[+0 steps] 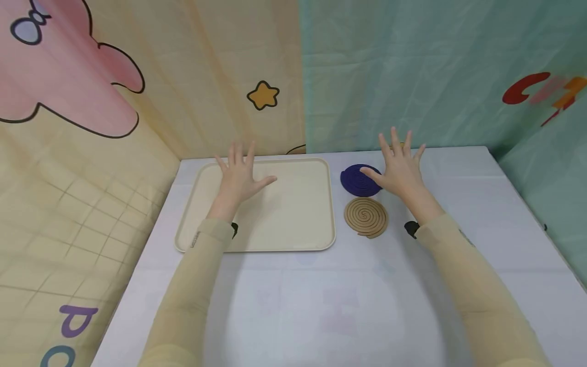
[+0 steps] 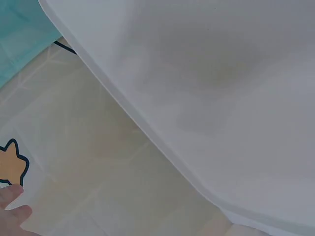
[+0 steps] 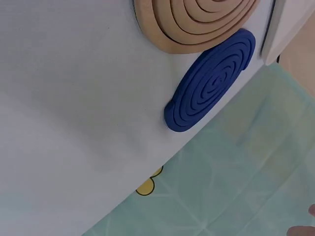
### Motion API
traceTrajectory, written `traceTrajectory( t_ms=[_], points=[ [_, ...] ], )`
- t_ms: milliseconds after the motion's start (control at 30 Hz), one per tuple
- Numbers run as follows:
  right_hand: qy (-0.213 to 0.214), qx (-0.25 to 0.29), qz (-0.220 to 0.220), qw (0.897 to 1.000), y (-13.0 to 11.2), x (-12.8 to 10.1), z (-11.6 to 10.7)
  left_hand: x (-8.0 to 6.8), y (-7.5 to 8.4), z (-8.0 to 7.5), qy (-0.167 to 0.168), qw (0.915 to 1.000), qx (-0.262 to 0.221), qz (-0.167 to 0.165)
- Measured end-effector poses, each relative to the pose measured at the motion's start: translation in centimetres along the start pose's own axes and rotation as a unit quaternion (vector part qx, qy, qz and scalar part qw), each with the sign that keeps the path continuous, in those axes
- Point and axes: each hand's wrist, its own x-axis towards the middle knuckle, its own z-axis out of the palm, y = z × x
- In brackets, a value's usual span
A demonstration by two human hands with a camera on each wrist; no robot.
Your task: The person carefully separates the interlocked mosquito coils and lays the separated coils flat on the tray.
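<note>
Both splayed and empty, the left grip (image 1: pixel 238 179) hovers over a cream rectangular tray (image 1: pixel 300 209), the right grip (image 1: pixel 401 171) near a dark-blue spiral disc (image 1: pixel 358 183) and tan spiral disc (image 1: pixel 365 217) on the white-covered bench (image 1: pixel 293 306).

Behind the white table (image 1: pixel 293 306), a beige backdrop (image 1: pixel 202 66) is hanging beside a teal backdrop (image 1: pixel 390 66), the two meeting along an upright line. On the beige side, a large pink cartoon figure (image 1: pixel 59 76) is filling the upper left corner and an orange star (image 1: pixel 263 95) is showing near that line. A purple letter (image 1: pixel 79 309) is appearing above a blue ring (image 1: pixel 58 349) at lower left, while a red shape (image 1: pixel 515 94) and an orange shape (image 1: pixel 575 85) are brightening the teal at far right.
</note>
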Motion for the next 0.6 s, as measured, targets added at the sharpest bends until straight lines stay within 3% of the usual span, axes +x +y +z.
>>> traceTrajectory(
  t_ms=[367,600],
  points=[
    [-0.003,0.032,-0.062,0.998,0.1,-2.5,1.4,-1.4,1.2,0.8,0.005,0.9961,-0.051,0.073],
    [-0.029,0.050,-0.089,0.994,0.0,-4.0,2.1,-2.1,1.8,1.7,-0.016,0.9937,-0.050,0.099]
  ],
)
